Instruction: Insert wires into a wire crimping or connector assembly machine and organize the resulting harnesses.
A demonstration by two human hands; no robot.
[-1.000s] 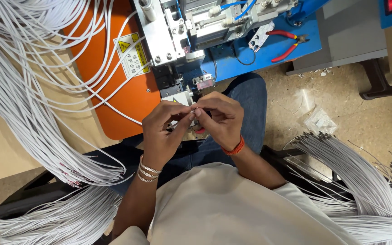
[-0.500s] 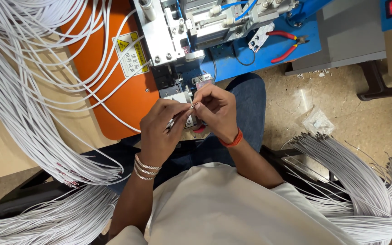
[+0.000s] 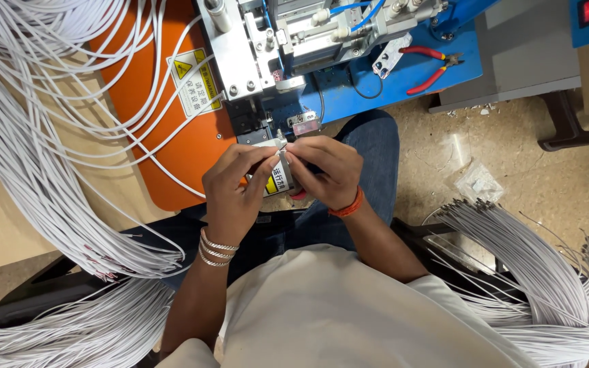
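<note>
A thin white wire end (image 3: 282,145) is pinched between the fingertips of the left hand (image 3: 236,187) and the right hand (image 3: 325,170), pressed together just before the grey metal crimping machine (image 3: 267,41). Red-handled pliers (image 3: 431,68) lie well beyond the right hand.

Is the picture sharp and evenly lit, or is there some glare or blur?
Head view: mostly sharp and evenly lit; soft glare on the floor; wide-angle bending at the edges curves the white wires; the small part between the left hand and right hand is too tiny to resolve.
</note>
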